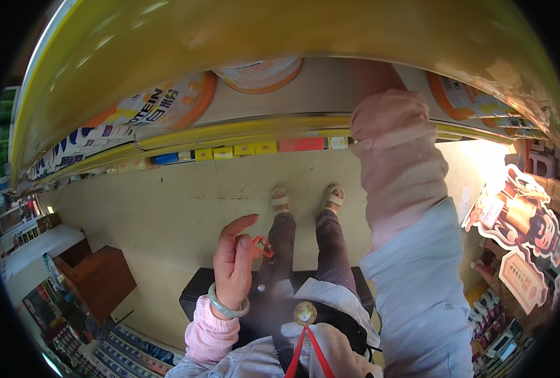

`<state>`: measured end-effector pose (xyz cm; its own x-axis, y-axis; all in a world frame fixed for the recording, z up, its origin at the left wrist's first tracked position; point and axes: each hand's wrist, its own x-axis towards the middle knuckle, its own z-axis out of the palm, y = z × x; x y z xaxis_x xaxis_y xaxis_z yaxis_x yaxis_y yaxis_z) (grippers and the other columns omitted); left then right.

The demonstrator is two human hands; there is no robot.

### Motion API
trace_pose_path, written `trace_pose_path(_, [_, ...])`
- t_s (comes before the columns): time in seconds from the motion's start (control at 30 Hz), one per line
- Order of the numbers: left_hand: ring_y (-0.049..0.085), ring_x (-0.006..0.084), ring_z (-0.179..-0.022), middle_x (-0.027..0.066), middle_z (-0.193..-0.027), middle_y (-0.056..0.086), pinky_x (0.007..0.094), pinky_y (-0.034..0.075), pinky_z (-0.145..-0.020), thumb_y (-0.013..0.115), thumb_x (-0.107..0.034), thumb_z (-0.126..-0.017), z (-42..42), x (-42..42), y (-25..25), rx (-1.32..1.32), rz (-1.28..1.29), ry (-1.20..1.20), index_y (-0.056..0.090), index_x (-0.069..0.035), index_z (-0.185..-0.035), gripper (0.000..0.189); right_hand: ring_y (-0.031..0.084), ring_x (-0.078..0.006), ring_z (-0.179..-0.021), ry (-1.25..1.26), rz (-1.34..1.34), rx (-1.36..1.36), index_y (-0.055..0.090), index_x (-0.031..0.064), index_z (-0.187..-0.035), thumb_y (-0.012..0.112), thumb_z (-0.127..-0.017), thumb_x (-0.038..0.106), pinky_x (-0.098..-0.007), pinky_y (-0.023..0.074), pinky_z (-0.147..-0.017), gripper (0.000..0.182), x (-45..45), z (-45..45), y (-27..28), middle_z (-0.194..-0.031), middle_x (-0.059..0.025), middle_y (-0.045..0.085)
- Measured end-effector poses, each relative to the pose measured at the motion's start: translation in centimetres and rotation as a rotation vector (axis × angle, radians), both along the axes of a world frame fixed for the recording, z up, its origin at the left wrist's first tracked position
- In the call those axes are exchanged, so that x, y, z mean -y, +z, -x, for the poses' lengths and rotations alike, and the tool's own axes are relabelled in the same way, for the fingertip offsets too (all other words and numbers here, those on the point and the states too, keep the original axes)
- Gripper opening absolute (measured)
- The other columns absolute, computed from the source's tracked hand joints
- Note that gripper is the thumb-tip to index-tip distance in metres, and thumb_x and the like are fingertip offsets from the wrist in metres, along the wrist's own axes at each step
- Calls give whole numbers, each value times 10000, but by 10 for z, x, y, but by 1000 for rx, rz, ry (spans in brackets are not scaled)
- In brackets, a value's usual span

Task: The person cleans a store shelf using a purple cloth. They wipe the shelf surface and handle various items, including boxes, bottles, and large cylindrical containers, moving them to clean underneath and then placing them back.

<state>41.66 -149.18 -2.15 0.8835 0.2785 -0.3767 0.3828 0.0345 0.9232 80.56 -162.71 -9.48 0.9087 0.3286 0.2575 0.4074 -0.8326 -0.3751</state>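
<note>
My left hand (pixel 234 261) is in front of my body, its index finger bent and its thumb raised. A thin red loop (pixel 263 246), perhaps a cord or band, is held behind the thumb. On that wrist sits a pale green bangle (pixel 228 307) below a pink cuff. My right arm, in a pink sleeve (pixel 398 156), reaches into a shelf compartment (pixel 327 90); the hand itself is hidden behind the yellow upper shelf (pixel 280 33). White-and-orange protein powder cans (pixel 166 101) stand left of the arm, with another can (pixel 261 75) closer to it.
More orange-rimmed cans (pixel 469 97) stand right of my arm. Several small boxes (pixel 244 150) line a lower shelf. A black stool or bench (pixel 199 288) is behind my legs. A brown wooden cabinet (pixel 98 279) stands left, a cardboard cutout display (pixel 521 217) right.
</note>
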Motion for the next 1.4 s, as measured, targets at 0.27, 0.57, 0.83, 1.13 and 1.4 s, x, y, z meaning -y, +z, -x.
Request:
trace_pose_path(0.27, [323,27,-594,-65,-674,396,204,284,-545,435,-139,-1023,-30,4,12,-1,84,-85,547,-21,-1257,286,489,-395,-1191,159,-248,-119,580,122,-1248,632,-875,236,-499,428,-976,394,20,68,21,-1278,-191,525])
trace_pose_path(0.57, [362,61,-591,-47,-670,407,253,305,-540,455,-213,-1032,-196,58,20,354,81,-240,531,-2,-1273,330,623,-341,-994,-398,-644,-353,659,47,-1051,631,-867,294,-410,486,-857,310,81,134,110,-1006,-153,678])
trace_pose_path(0.83, [454,104,-715,-8,-825,488,279,379,-631,467,-222,-1028,-282,59,-27,413,-182,-108,548,-3,-1239,314,595,-331,-1083,-257,-633,-465,588,52,-1180,635,-847,304,-419,486,-886,420,120,62,57,-1191,-153,614])
trace_pose_path(1.13, [557,153,-855,37,-1000,579,308,463,-733,481,-231,-1024,-266,54,-27,440,95,79,567,-5,-1200,300,589,-347,-1114,-169,-776,-286,520,40,-1267,648,-826,262,-432,491,-894,510,100,129,111,-1310,-186,541])
trace_pose_path(1.4, [608,210,-870,109,-1016,622,295,486,-768,487,-114,-978,-237,67,-17,577,-1103,-459,595,4,-1131,221,628,-397,-1035,-445,-918,-456,58,37,-1519,684,-712,197,-443,529,-836,1034,107,178,124,-1520,-262,230])
